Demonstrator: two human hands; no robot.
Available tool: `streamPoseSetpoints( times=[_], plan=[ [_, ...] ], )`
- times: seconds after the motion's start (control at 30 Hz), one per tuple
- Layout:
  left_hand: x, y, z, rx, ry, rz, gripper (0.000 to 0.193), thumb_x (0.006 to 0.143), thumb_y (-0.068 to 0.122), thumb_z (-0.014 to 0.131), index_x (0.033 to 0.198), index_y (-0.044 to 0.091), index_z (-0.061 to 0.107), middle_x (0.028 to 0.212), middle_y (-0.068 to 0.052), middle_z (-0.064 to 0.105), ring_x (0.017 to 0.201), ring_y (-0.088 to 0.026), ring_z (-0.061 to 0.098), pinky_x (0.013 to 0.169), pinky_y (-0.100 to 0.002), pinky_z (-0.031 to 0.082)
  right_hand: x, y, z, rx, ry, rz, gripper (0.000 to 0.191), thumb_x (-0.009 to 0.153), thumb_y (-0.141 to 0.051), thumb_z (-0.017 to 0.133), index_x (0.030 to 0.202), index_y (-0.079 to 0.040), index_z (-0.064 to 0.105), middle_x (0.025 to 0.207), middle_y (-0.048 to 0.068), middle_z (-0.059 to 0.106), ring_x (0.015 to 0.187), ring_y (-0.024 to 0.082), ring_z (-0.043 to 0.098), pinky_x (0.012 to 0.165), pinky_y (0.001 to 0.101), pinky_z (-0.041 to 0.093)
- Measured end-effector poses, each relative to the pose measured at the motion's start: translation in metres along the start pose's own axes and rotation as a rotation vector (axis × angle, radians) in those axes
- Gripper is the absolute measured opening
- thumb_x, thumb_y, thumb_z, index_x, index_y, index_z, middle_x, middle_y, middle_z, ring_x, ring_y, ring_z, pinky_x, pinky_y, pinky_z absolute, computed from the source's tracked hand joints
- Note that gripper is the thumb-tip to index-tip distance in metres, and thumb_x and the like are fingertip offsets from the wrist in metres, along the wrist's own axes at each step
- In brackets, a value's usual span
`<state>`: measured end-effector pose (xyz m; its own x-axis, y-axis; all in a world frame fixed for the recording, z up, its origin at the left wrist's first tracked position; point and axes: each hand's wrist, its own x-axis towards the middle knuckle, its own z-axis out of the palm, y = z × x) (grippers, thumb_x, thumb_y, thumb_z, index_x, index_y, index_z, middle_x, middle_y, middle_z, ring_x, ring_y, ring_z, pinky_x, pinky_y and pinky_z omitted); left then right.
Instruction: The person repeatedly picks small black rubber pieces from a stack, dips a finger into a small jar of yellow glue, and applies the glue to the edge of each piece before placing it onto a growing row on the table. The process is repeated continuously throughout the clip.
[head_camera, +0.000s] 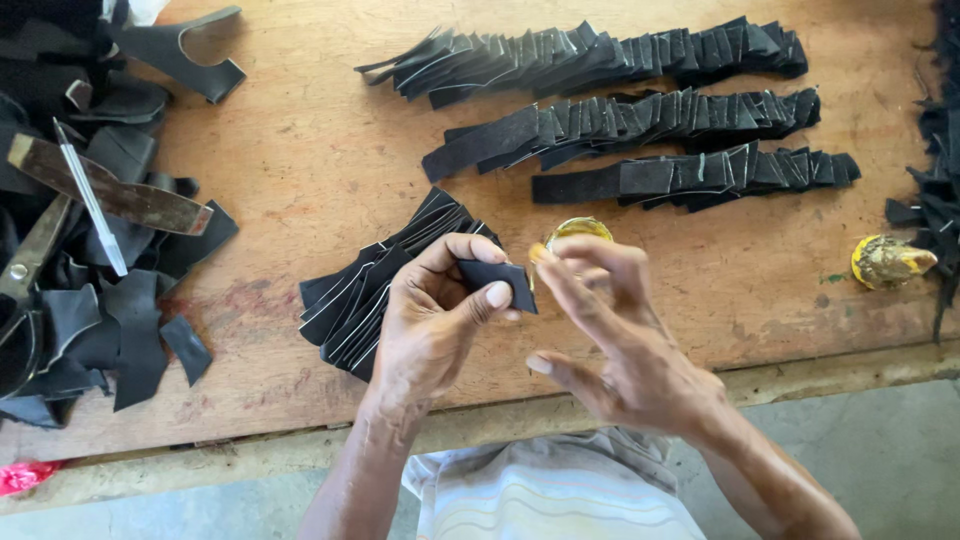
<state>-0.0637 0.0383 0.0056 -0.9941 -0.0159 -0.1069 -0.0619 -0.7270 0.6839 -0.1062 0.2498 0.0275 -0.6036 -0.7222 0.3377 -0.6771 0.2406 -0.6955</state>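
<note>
A small black piece (498, 281) is pinched between the thumb and fingers of the left hand (430, 320), just in front of the little yellow glue pot (578, 232) on the wooden surface (300, 150). The right hand (620, 330) is held spread, one yellowed fingertip beside the piece. Gluing seems to be in hand; a careful, thin smear is likely called for.

Bare forearms, bare hands (440, 320), no sleeves; pale striped garment (550, 495) below
</note>
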Motion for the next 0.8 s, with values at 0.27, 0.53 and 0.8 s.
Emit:
streamPoseSetpoints(
  times=[0.27, 0.53, 0.8],
  plan=[
    [0.003, 0.002, -0.002, 0.007, 0.045, 0.036, 0.024, 0.094, -0.003, 0.075, 0.114, -0.003, 0.064, 0.107, -0.009, 0.068, 0.095, -0.015, 0.069, 0.083, -0.03, 0.063, -0.017, -0.006, 0.006, -0.168, -0.002, -0.024, 0.077, 0.093, -0.036, 0.072, 0.159, -0.03, 0.032, 0.15, 0.009, 0.04, 0.127, 0.021, 0.04, 0.108, 0.0452, 0.043],
    [0.0, 0.003, 0.01, 0.139, 0.037, -0.027, 0.027, 0.09, -0.002, 0.074, 0.115, -0.003, 0.063, 0.107, -0.009, 0.07, 0.097, -0.014, 0.07, 0.083, -0.028, 0.063, -0.002, 0.013, 0.003, -0.13, -0.004, 0.024, 0.077, 0.096, -0.039, 0.071, 0.16, -0.025, 0.03, 0.152, 0.013, 0.036, 0.13, 0.031, 0.037, 0.106, 0.0434, 0.045],
    [0.008, 0.006, 0.001, 0.124, 0.05, 0.045, 0.024, 0.094, -0.001, 0.075, 0.114, -0.002, 0.063, 0.103, -0.01, 0.07, 0.092, -0.015, 0.07, 0.083, -0.029, 0.063, -0.023, -0.005, 0.002, -0.059, -0.052, 0.066, 0.079, 0.093, -0.039, 0.073, 0.16, -0.027, 0.034, 0.15, 0.012, 0.04, 0.13, 0.029, 0.04, 0.105, 0.0397, 0.048]
  ],
)
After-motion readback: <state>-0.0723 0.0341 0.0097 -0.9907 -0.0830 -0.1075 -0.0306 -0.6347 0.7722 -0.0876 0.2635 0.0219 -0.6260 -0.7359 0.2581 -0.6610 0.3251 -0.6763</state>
